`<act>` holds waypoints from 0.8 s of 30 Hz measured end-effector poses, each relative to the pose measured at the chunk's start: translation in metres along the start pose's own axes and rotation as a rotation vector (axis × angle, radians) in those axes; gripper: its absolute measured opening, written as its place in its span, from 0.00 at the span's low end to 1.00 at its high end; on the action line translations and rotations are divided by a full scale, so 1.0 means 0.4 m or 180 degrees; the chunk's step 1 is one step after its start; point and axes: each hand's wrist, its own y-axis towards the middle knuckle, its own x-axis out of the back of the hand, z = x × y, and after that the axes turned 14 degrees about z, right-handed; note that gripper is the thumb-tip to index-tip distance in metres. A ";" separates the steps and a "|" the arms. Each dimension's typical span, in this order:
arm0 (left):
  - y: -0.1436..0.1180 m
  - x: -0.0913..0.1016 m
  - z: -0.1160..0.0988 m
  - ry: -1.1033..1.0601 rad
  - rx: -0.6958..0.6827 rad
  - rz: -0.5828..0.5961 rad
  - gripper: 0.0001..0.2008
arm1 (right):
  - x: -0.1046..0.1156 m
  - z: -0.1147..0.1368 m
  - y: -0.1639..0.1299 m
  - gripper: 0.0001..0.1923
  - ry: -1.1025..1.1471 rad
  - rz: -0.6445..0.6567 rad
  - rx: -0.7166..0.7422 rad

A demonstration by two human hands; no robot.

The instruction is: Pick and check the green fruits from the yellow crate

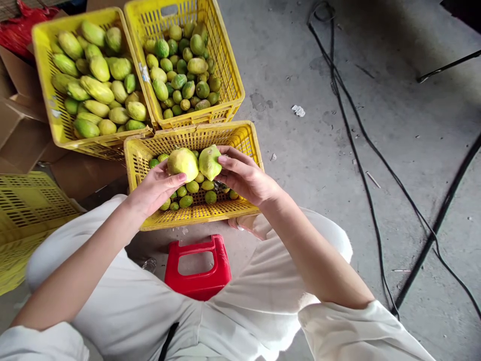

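Observation:
Two lemons are held up above the nearest yellow crate [199, 215]. My left hand [158, 185] is closed around a large round yellow lemon [183, 164], its thumb lying along the lower side. A greener lemon [209, 163] with a pointed tip is in my right hand [244, 173], gripped between thumb and fingers. The two fruits are side by side, almost touching. Below them, small green-yellow lemons [186, 201] lie loosely on the crate's bottom; my hands hide some of these.
Behind stand a yellow crate [42, 65] of large lemons and another [229, 60] of smaller, greener ones. A red plastic stool [221, 265] sits between my legs. Black cables [345, 115] cross the concrete floor at right. Cardboard [22, 135] and another yellow crate [33, 210] are at left.

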 end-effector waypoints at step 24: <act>0.011 0.010 -0.008 0.0093 0.0131 -0.0171 0.17 | 0.008 -0.016 0.013 0.22 0.0183 0.0113 -0.0037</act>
